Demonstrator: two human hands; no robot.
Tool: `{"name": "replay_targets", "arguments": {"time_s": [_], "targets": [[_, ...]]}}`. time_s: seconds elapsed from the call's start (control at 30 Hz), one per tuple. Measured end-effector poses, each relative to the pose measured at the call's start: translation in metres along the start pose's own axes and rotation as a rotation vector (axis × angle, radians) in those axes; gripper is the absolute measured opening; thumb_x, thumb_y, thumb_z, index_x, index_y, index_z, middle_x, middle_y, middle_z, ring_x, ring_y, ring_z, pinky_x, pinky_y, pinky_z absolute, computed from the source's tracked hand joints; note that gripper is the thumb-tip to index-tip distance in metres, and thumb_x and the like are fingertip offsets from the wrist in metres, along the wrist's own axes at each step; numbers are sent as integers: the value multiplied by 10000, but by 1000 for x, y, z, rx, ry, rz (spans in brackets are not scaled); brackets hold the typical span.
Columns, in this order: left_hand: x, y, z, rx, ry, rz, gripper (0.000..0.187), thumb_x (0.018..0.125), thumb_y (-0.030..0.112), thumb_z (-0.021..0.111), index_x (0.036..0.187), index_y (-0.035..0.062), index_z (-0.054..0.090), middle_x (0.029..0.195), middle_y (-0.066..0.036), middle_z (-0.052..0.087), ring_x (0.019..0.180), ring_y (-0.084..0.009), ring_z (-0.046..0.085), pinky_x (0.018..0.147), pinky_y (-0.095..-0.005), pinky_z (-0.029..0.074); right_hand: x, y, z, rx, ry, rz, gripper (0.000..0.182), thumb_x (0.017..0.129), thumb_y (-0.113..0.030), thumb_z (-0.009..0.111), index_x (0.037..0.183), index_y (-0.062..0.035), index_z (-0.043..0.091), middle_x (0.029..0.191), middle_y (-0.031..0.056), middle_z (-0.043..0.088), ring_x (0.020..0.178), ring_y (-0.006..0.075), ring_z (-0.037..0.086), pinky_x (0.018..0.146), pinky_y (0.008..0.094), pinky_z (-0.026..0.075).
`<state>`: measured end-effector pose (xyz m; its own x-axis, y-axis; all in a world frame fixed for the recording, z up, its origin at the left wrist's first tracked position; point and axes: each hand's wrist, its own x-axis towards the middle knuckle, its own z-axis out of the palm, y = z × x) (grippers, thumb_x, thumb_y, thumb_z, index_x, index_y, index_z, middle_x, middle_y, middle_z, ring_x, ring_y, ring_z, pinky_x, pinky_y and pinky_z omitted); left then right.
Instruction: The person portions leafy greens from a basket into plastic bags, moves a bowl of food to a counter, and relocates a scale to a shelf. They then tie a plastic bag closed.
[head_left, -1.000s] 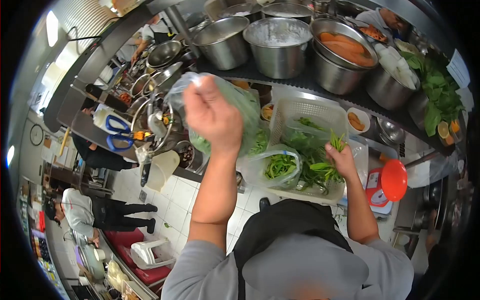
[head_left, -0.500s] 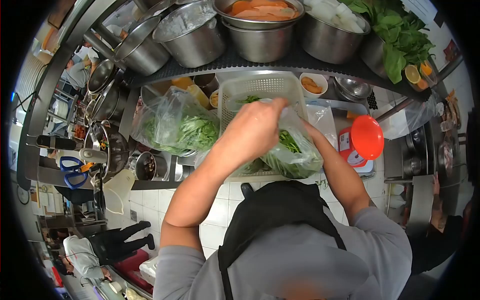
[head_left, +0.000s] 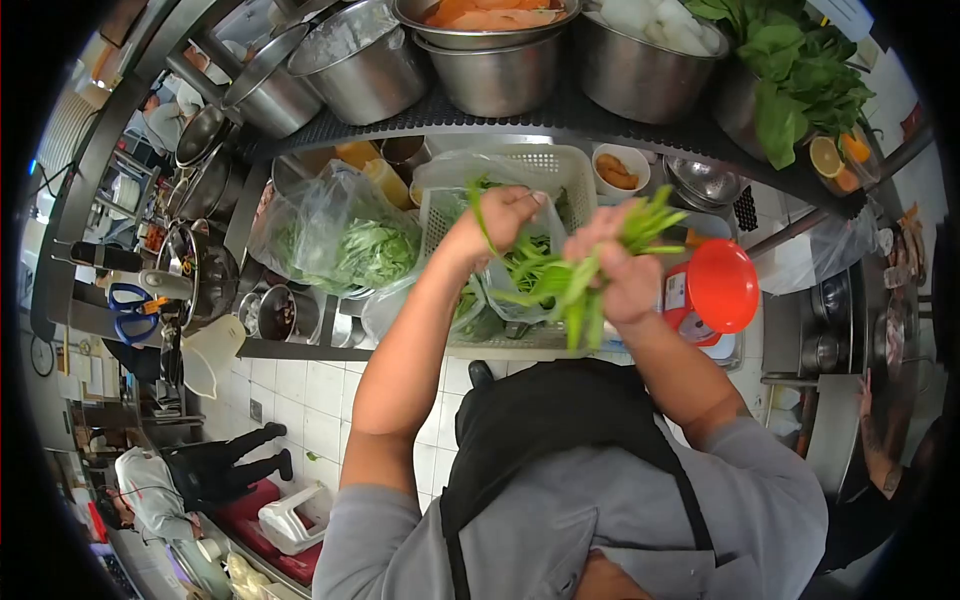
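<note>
My right hand (head_left: pixel 617 272) is closed around a bunch of green leafy stalks (head_left: pixel 652 228), raised over the right side of a cream plastic basket (head_left: pixel 577 168). My left hand (head_left: pixel 497 228) has its fingers curled at the rim of a clear plastic bag (head_left: pixel 470 172) and seems to pinch it. One thin green stalk (head_left: pixel 478 208) stands up beside those fingers. More cut greens (head_left: pixel 535 270) lie in the bag inside the basket, partly hidden by my hands.
Left of the basket sits another clear bag of leafy greens (head_left: pixel 375 250). Steel pots (head_left: pixel 485 80) line the shelf above. A red lid (head_left: pixel 724 285) and a small bowl of orange food (head_left: pixel 620 172) are at right. A co-worker (head_left: pixel 165 490) stands lower left.
My right hand has come up out of the bag, now holding the bunch of stalks. My left hand has moved slightly left, and the whole view has shifted a little.
</note>
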<state>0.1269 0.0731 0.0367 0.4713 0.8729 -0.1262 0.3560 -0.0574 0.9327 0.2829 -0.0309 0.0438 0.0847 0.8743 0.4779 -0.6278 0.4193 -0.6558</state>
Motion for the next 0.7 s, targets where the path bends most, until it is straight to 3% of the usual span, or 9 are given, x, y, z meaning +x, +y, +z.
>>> {"name": "replay_targets", "arguments": {"time_s": [0.1,0.2,0.3,0.4,0.47,0.53,0.57,0.63,0.7], "targets": [[-2,5,-12,-529,-184,-311,247,977,303,561,903,79,636,600,54,454,506,-33,368,420,-205,257,2,51,-35,-557,-288,-1,120,857,-124,610,876,-16,559,757,107,575,595,226,513,594,343,442],[-2,-4,-9,-455,-90,-228,248,979,289,563,891,70,639,589,67,442,505,-35,374,416,-213,252,2,78,-48,-1078,-508,254,135,839,-114,589,881,14,587,813,190,632,731,336,610,713,428,493],[-13,2,3,-153,37,-115,282,965,287,587,901,30,682,669,32,555,558,-46,432,504,-229,353,-3,86,-51,-1548,-666,651,245,859,-144,505,990,13,639,958,244,668,934,370,666,840,483,501],[-23,-2,39,-134,-5,47,308,951,278,605,957,-15,700,857,-52,694,821,-120,589,793,-283,472,0,122,-74,-1525,-919,692,263,877,-149,471,991,12,645,999,240,670,978,370,658,850,475,503],[-33,19,48,116,82,94,288,952,266,598,962,-1,704,874,-65,703,828,-125,604,807,-293,480,6,110,-50,-1594,-880,627,256,876,-143,489,1003,19,642,1043,238,661,994,374,648,862,464,503],[-23,10,28,89,371,191,259,960,263,581,941,36,706,788,-36,670,702,-102,586,662,-278,484,19,88,-19,-1666,-841,559,252,875,-137,507,1015,27,638,1087,236,653,1010,378,639,873,453,503],[-16,10,5,42,472,161,283,959,279,582,900,22,685,729,-45,641,646,-131,565,616,-300,473,33,83,-13,-1710,-1015,559,264,884,-155,533,1060,17,627,1160,214,629,1055,390,605,928,427,485],[-14,12,-42,-196,597,62,311,969,318,571,861,39,658,629,-13,544,529,-122,475,498,-286,393,50,33,-4,-1198,-817,117,327,918,-169,537,1168,33,596,1154,195,626,1106,368,575,985,413,445],[-23,20,-77,-484,603,41,298,985,355,549,872,95,641,581,54,426,452,-52,342,411,-227,253,67,-17,-3,-807,-705,148,300,933,-128,545,1208,-13,577,1172,166,616,1096,283,591,942,373,462]]}}
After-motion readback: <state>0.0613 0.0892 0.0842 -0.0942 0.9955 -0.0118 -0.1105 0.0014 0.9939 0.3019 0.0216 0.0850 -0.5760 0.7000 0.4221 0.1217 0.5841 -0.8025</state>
